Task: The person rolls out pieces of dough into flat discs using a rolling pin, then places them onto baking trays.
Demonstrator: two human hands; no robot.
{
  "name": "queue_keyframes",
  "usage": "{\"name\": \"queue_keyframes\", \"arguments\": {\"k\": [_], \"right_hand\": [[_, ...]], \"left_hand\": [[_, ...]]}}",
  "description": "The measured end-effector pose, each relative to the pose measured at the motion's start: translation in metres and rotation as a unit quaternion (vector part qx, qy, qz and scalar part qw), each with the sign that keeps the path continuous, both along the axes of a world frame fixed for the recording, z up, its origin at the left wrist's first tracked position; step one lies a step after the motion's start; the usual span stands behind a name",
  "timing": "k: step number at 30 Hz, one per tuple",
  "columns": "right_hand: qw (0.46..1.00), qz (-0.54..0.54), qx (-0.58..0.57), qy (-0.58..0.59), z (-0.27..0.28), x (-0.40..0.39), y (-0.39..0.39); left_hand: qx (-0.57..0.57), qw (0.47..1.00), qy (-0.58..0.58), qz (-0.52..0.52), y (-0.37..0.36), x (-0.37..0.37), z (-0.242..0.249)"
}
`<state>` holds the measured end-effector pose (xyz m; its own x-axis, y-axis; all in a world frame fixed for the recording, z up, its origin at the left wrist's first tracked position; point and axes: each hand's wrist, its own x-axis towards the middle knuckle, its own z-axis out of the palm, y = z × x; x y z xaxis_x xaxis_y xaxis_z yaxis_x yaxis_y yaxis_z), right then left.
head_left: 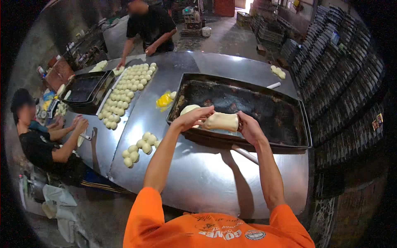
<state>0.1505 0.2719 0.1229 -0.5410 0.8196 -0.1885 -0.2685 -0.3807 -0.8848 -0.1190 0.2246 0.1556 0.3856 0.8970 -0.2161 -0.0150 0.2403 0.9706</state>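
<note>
A pale piece of dough (222,122) is stretched between my two hands, over the near edge of a dark metal baking tray (244,82). My left hand (193,117) grips its left end, and my right hand (250,128) has its right end. Another pale dough piece (189,109) lies in the tray's near left corner, partly behind my left hand. Below the tray, a white rolling pin (245,154) rests on the metal table near my right forearm. A cluster of dough balls (139,148) sits left of my left forearm.
Rows of dough balls (126,93) cover the table's left side, beside stacked dark trays (87,89). Yellow fat (164,100) lies left of my tray. A person (151,29) stands across the table; another (49,144) works at the left. Tray stacks (343,82) line the right.
</note>
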Motion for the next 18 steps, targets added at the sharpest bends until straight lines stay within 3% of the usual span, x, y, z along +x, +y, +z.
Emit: {"name": "queue_keyframes", "arguments": {"k": [5,7,9,10,11,12,13,15,18], "right_hand": [[0.995,-0.014,-0.090,-0.045,-0.041,-0.018,0.059],[0.991,-0.052,-0.046,-0.113,-0.071,-0.028,0.078],[0.978,-0.048,0.071,-0.189,-0.123,-0.031,0.108],[0.937,-0.108,0.180,-0.278,-0.095,-0.036,0.088],[0.911,-0.139,0.268,-0.280,-0.109,-0.033,0.100],[0.835,-0.244,0.367,-0.328,-0.095,-0.032,0.080],[0.818,-0.247,0.406,-0.324,-0.077,-0.023,0.066],[0.731,-0.310,0.488,-0.362,-0.041,-0.008,0.007],[0.738,-0.278,0.534,-0.305,-0.078,0.043,-0.065]], "left_hand": [[-0.142,0.983,0.046,0.106,0.049,0.015,-0.024],[-0.180,0.976,0.042,0.116,0.060,0.025,-0.042],[0.119,0.949,0.064,0.283,0.080,0.036,-0.102],[0.199,0.892,0.191,0.359,0.068,0.047,-0.096],[0.272,0.805,0.317,0.421,0.057,0.054,-0.088],[0.338,0.794,0.270,0.427,0.051,0.055,-0.088],[0.322,0.812,0.222,0.433,0.032,0.057,-0.081],[0.333,0.796,0.168,0.477,-0.021,0.055,-0.075],[0.262,0.738,0.203,0.588,-0.097,0.026,-0.115]]}}
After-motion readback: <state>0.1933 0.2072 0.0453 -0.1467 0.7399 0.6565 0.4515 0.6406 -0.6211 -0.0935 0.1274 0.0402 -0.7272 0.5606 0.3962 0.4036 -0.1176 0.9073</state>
